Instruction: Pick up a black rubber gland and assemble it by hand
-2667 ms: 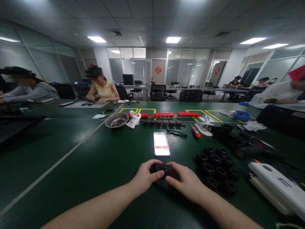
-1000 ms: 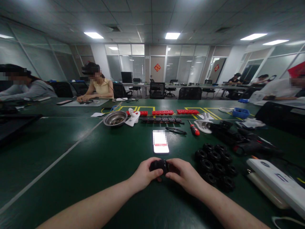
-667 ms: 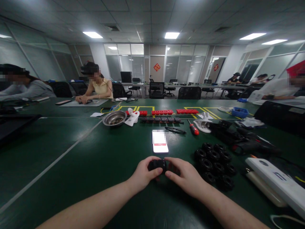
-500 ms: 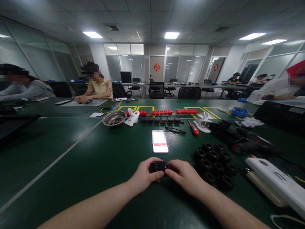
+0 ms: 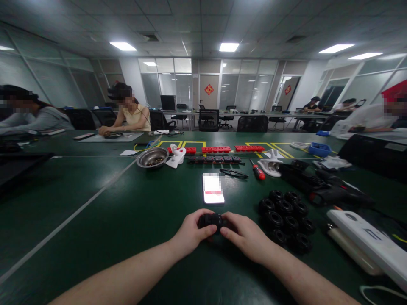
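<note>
Over the near middle of the table, my left hand (image 5: 192, 232) is closed around a small black part (image 5: 210, 220), its thumb across the near side. My right hand (image 5: 244, 234) pinches the right end of that part, thumb and fingers meeting at its rounded tip. Fingers cover much of the part, so its exact kind cannot be made out. Just beyond the hands lies a phone (image 5: 213, 198) with a lit screen. To the right of my right hand sits a cluster of several black tyre-like wheels (image 5: 285, 206).
Farther back are a metal bowl (image 5: 143, 160) of small pieces, a white curved piece (image 5: 176, 156), a row of black parts (image 5: 214, 159), red trays (image 5: 216, 149), glasses (image 5: 234, 174) and a red screwdriver (image 5: 259, 172). A white device (image 5: 365, 237) lies at right. Co-workers sit around.
The black part has turned a little between my hands, and a rounder face shows at its right end. Both hands have stayed nearly in place. A co-worker's hands at the left shifted slightly.
</note>
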Demonstrator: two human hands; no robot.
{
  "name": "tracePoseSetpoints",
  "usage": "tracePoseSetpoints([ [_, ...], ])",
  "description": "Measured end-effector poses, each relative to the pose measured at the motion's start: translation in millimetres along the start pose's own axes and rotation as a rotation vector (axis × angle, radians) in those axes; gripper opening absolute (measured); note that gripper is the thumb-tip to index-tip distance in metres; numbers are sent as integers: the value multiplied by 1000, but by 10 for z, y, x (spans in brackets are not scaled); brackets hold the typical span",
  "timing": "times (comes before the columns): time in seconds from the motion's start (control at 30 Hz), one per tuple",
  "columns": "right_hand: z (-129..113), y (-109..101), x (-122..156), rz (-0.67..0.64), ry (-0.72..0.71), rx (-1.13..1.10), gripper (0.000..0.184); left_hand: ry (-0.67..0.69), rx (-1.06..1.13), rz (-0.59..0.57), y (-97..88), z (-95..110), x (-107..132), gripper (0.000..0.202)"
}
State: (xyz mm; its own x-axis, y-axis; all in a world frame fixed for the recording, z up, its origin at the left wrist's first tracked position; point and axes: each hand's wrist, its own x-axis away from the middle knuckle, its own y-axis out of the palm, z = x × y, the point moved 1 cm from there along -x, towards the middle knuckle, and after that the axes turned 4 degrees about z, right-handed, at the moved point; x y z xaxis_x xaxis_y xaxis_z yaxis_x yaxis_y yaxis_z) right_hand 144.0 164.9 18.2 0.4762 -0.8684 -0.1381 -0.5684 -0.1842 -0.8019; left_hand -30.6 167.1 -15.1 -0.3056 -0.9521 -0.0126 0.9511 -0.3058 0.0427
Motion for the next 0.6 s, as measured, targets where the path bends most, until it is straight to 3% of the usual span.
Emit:
tracePoseSetpoints([
  [0.17, -3, 23, -12, -20, -10, 49, 30, -10, 15, -8, 12, -11, -4, 45],
  [0.33, -10, 16, -9, -13, 9, 0, 14, -32, 27, -45, -9, -22, -25, 49],
  [0.47, -13, 12, -7, -5, -11, -42, 28, -73, 15, -38, -16, -15, -34, 47],
  [0.6, -23, 14, 6, 23, -19, 5, 32, -50, 9, 0, -9, -16, -26, 41],
])
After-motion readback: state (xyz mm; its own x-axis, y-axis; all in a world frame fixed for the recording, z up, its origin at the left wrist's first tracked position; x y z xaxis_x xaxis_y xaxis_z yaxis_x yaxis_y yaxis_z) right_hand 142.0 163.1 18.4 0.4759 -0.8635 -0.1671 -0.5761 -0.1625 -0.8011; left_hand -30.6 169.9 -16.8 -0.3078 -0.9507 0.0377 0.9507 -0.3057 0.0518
